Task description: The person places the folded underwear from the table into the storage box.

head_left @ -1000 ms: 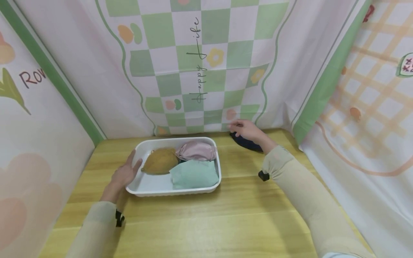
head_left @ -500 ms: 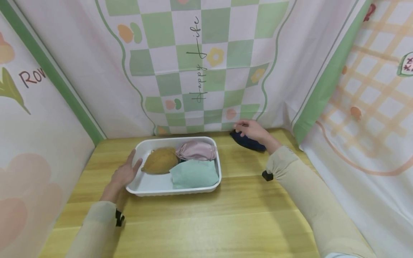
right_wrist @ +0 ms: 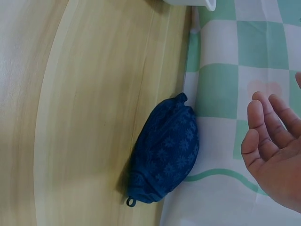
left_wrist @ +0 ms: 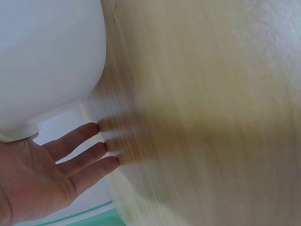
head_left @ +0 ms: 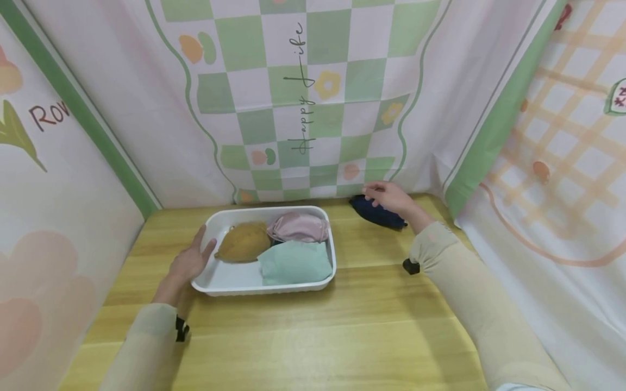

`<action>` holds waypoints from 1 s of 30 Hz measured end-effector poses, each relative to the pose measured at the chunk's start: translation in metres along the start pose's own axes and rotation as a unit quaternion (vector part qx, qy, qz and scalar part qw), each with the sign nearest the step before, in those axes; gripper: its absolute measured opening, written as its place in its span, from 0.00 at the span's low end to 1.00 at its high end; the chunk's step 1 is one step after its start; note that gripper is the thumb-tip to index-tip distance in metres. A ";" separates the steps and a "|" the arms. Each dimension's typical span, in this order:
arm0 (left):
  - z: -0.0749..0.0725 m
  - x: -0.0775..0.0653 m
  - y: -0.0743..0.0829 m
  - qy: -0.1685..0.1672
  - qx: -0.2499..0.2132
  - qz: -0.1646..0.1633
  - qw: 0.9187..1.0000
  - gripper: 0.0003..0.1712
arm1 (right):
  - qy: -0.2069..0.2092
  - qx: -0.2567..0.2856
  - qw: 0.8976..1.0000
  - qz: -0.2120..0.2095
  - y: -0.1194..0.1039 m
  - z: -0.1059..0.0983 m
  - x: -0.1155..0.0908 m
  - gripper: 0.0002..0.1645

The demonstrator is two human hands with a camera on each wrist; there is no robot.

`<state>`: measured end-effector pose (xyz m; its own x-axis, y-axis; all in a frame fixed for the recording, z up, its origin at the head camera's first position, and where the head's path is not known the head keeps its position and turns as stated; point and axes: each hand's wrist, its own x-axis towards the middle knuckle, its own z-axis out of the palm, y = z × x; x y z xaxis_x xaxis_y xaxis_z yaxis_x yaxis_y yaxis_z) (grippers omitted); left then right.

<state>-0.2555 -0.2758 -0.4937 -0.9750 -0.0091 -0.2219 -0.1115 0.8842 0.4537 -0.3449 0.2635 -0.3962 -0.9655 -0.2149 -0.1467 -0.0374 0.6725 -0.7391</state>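
Observation:
My left hand (head_left: pixel 188 263) lies at the left end of a white tray (head_left: pixel 230 289), thumb over the rim and fingers along the outside. In the left wrist view its fingertips (left_wrist: pixel 91 128) reach down by the table, fingers nearly straight. Inside the tray are a mustard cloth item (head_left: pixel 244 243), a pink satiny one (head_left: pixel 299 228) and a mint green folded cloth (head_left: pixel 295 263). At the right, my right hand (head_left: pixel 388 198) is raised over a dark blue flower-patterned cloth item (right_wrist: pixel 167 153) with a small loop at one end. The fingers are loosely bent, holding nothing.
The wooden table (head_left: pixel 293 342) meets a green and white checked curtain (head_left: pixel 298 125) at its back edge. Printed curtains also hang along the left side (head_left: pixel 54 217) and the right side (head_left: pixel 562 179). The tray occupies the middle left of the table.
My right hand has shifted slightly to the right above the dark blue cloth item, so more of it shows. The left hand and the tray stay put.

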 end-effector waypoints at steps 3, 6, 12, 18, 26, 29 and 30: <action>0.000 0.001 -0.001 -0.002 -0.001 -0.002 1.000 0.51 | 0.005 -0.006 1.000 -0.002 0.003 -0.001 0.000 0.36; 0.001 0.002 -0.001 -0.004 -0.002 -0.005 1.000 0.51 | 0.013 -0.009 1.000 -0.001 0.008 -0.001 0.000 0.35; 0.001 0.002 -0.002 -0.004 0.003 -0.005 1.000 0.52 | 0.020 -0.007 1.000 0.005 0.019 -0.004 -0.002 0.37; 0.000 0.000 0.000 -0.003 0.005 -0.005 1.000 0.52 | 0.025 -0.011 1.000 0.012 0.029 -0.007 -0.003 0.36; 0.000 0.000 0.001 -0.003 0.000 -0.004 1.000 0.49 | 0.042 -0.019 0.999 0.023 0.042 -0.010 -0.009 0.34; 0.000 0.000 0.001 -0.004 0.000 -0.004 1.000 0.48 | 0.046 -0.022 0.998 0.025 0.047 -0.010 -0.009 0.34; 0.000 0.000 0.001 -0.004 0.000 -0.004 1.000 0.48 | 0.045 -0.024 0.998 0.026 0.048 -0.010 -0.009 0.34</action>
<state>-0.2558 -0.2749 -0.4930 -0.9727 -0.0121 -0.2318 -0.1188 0.8838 0.4525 -0.3407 0.3051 -0.4238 -0.9858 -0.1159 -0.1217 0.0024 0.7144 -0.6997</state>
